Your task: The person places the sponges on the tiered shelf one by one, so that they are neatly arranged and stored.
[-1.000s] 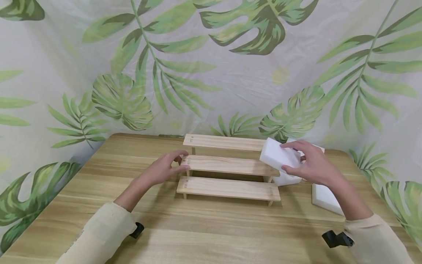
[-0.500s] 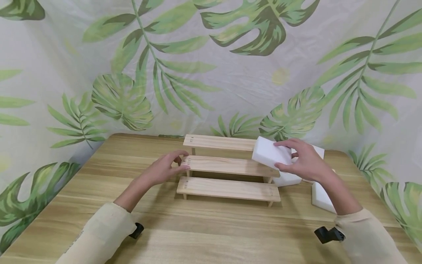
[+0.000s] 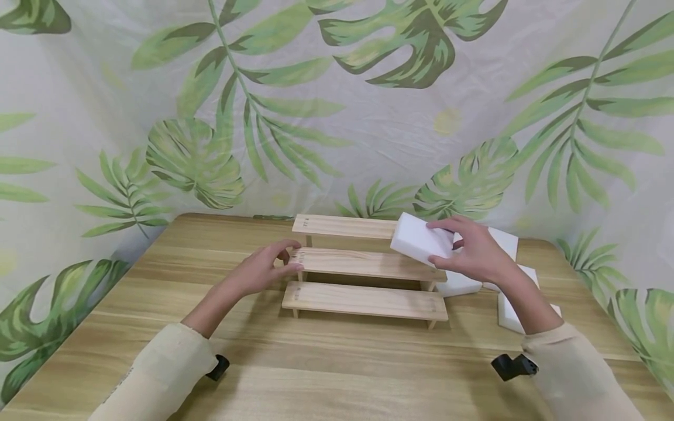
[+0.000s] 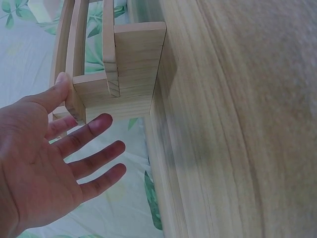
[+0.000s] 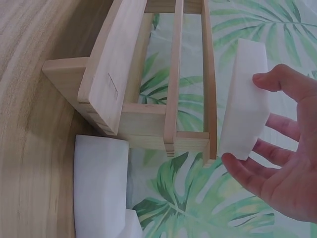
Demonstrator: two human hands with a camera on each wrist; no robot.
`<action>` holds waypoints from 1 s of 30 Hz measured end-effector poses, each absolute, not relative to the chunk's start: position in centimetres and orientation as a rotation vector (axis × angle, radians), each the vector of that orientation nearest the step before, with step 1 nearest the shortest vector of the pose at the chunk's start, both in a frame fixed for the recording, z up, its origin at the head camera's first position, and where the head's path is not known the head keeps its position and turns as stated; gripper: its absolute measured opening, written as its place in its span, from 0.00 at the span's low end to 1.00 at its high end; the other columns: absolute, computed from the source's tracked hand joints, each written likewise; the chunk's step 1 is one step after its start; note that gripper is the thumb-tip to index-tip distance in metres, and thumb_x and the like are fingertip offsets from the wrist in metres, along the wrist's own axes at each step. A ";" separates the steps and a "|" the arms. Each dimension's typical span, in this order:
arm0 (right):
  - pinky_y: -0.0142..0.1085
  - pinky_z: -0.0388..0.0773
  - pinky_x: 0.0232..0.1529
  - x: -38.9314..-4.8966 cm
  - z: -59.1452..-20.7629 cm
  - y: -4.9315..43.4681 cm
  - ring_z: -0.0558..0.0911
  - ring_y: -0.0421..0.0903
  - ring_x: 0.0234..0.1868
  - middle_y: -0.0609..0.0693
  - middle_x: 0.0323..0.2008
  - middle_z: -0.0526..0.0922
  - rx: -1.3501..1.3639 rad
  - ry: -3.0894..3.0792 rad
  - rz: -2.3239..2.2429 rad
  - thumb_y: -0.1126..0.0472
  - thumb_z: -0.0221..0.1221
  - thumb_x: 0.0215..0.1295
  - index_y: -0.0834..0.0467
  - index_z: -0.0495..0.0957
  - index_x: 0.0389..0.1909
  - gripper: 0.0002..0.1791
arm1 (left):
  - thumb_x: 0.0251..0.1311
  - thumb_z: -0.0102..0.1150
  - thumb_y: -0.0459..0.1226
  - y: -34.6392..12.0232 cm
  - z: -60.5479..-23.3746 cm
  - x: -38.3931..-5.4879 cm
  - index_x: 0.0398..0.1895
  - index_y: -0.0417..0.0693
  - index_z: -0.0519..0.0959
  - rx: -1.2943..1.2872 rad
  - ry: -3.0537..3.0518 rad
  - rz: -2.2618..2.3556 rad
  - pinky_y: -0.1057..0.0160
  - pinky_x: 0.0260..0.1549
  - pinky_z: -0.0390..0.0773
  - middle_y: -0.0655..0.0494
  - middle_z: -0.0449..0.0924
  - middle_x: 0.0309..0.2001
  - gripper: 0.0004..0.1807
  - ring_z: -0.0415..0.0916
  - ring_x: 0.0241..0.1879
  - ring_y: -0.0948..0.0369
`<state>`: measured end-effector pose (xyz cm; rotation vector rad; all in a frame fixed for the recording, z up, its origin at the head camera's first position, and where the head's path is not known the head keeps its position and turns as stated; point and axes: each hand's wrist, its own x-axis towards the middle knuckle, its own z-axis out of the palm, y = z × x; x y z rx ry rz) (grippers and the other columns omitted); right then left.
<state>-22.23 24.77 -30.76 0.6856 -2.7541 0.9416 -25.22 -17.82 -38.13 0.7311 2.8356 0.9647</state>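
A three-tier wooden display shelf [image 3: 363, 299] stands on the table, its steps rising toward the back. At the left end of its middle board, my left hand [image 3: 260, 270] pinches the wood between thumb and index finger. The left wrist view shows the other fingers of that hand [image 4: 44, 158] spread off the shelf's side. My right hand [image 3: 481, 248] holds a white foam block [image 3: 420, 238] by its edges, tilted, over the right part of the shelf. Seen from the right wrist, the block [image 5: 245, 101] is beside the top board with a gap between them.
Several more white foam blocks lie on the table right of the shelf, among them one by its right side [image 3: 460, 285] and one under my right forearm [image 3: 509, 316]. A leaf-print curtain [image 3: 295, 117] hangs behind the wooden table [image 3: 316, 374].
My right hand has moved left with the foam block, bringing it further over the shelf's upper boards. My left hand has stayed at the middle board's end.
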 end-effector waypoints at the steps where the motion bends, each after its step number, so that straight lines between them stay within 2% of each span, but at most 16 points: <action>1: 0.54 0.84 0.47 -22.3 -30.8 24.7 0.76 0.58 0.53 0.63 0.56 0.80 0.692 -2.749 0.939 0.64 0.75 0.56 0.65 0.79 0.61 0.30 | 0.74 0.62 0.49 -17.8 -38.1 -25.2 0.69 0.39 0.72 0.730 2.835 0.965 0.50 0.42 0.78 0.47 0.82 0.44 0.30 0.80 0.47 0.50; 10: 0.55 0.83 0.48 -23.2 -31.0 23.9 0.78 0.58 0.54 0.62 0.57 0.79 0.751 -2.717 0.964 0.63 0.75 0.58 0.64 0.80 0.61 0.30 | 0.73 0.62 0.47 -17.7 -37.9 -25.3 0.68 0.37 0.72 0.748 2.824 0.972 0.54 0.37 0.76 0.50 0.82 0.41 0.29 0.79 0.41 0.52; 16: 0.54 0.83 0.50 -23.9 -31.1 23.2 0.76 0.62 0.59 0.65 0.61 0.76 0.774 -2.702 1.031 0.66 0.74 0.58 0.66 0.80 0.61 0.28 | 0.74 0.62 0.47 -17.8 -37.9 -25.4 0.68 0.36 0.71 0.761 2.810 0.979 0.53 0.40 0.77 0.50 0.82 0.40 0.29 0.79 0.41 0.54; 21: 0.54 0.84 0.49 -24.1 -31.0 22.5 0.76 0.63 0.60 0.65 0.61 0.76 0.785 -2.691 1.034 0.65 0.74 0.59 0.66 0.80 0.59 0.27 | 0.74 0.62 0.47 -17.8 -37.9 -25.3 0.68 0.36 0.71 0.765 2.803 0.985 0.53 0.39 0.77 0.49 0.81 0.40 0.30 0.79 0.41 0.54; 30: 0.57 0.81 0.54 -24.6 -30.3 21.4 0.74 0.66 0.63 0.66 0.65 0.72 0.761 -2.713 1.094 0.66 0.71 0.61 0.68 0.78 0.63 0.29 | 0.74 0.61 0.48 -17.8 -38.0 -25.4 0.68 0.37 0.71 0.760 2.804 0.983 0.56 0.36 0.76 0.50 0.81 0.39 0.30 0.78 0.38 0.54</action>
